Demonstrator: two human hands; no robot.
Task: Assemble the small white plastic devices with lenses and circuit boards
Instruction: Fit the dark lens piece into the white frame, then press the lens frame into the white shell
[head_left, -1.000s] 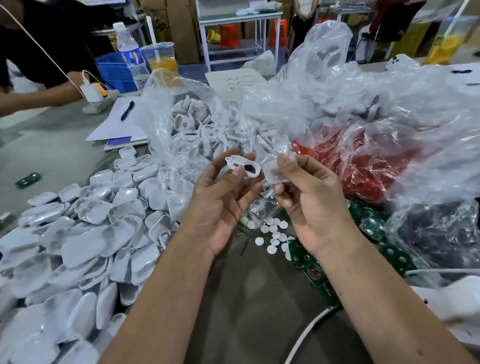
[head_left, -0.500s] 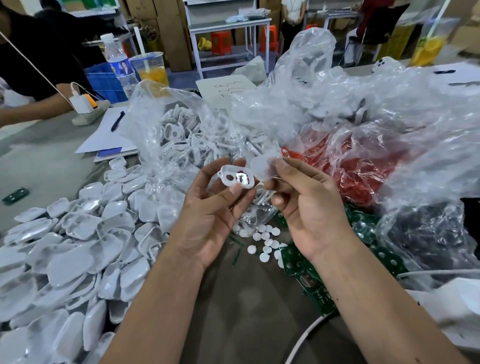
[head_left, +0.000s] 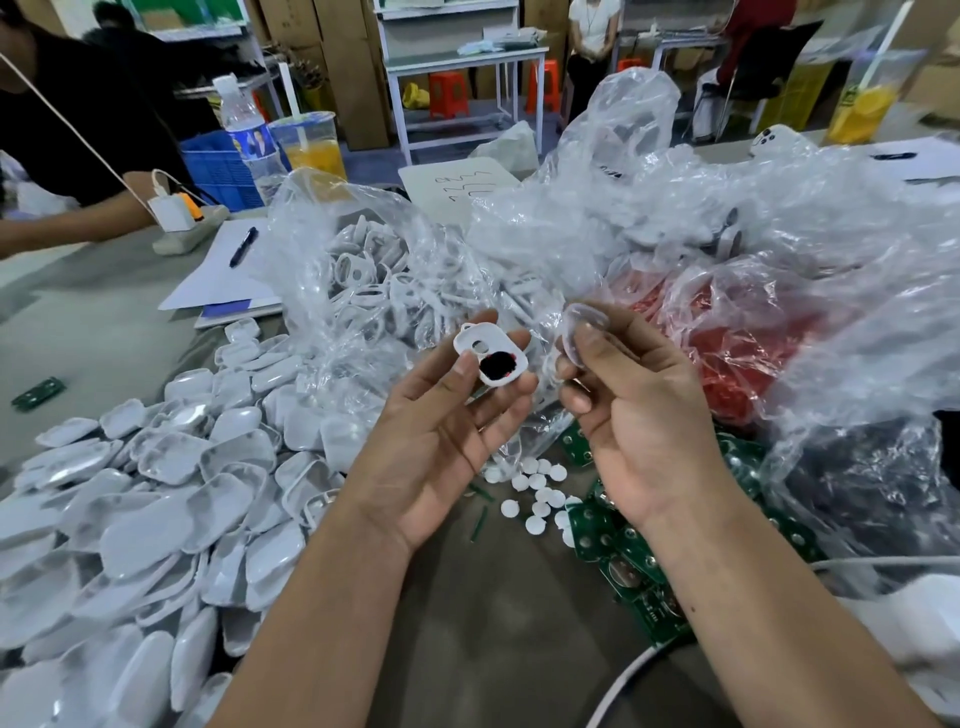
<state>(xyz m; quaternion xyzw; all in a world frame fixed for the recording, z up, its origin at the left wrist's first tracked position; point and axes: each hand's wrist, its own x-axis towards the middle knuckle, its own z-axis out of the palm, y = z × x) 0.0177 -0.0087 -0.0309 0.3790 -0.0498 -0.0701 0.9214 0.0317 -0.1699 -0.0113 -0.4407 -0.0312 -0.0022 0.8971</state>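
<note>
My left hand (head_left: 441, 431) holds a small white plastic housing (head_left: 491, 353) between thumb and fingertips, its inside facing me, with a round hole and a dark red-edged part in it. My right hand (head_left: 634, 410) pinches a clear lens cover (head_left: 584, 325) between thumb and index finger, just right of the housing and apart from it. Below the hands lie small white round discs (head_left: 535, 493) and green circuit boards (head_left: 623, 566) on the grey table (head_left: 493, 623).
A heap of assembled white devices (head_left: 156, 493) fills the left. Clear bags hold white housings (head_left: 374, 275), red parts (head_left: 737, 353) and dark parts (head_left: 883, 483). Behind are papers with a pen (head_left: 243, 247), drinks (head_left: 311, 143), another person's arm (head_left: 62, 228) and a white cable (head_left: 623, 680).
Both hands rose slightly. The left hand turned the housing so its dark insert faces me. The right hand lifted the clear lens cover a little away from the housing.
</note>
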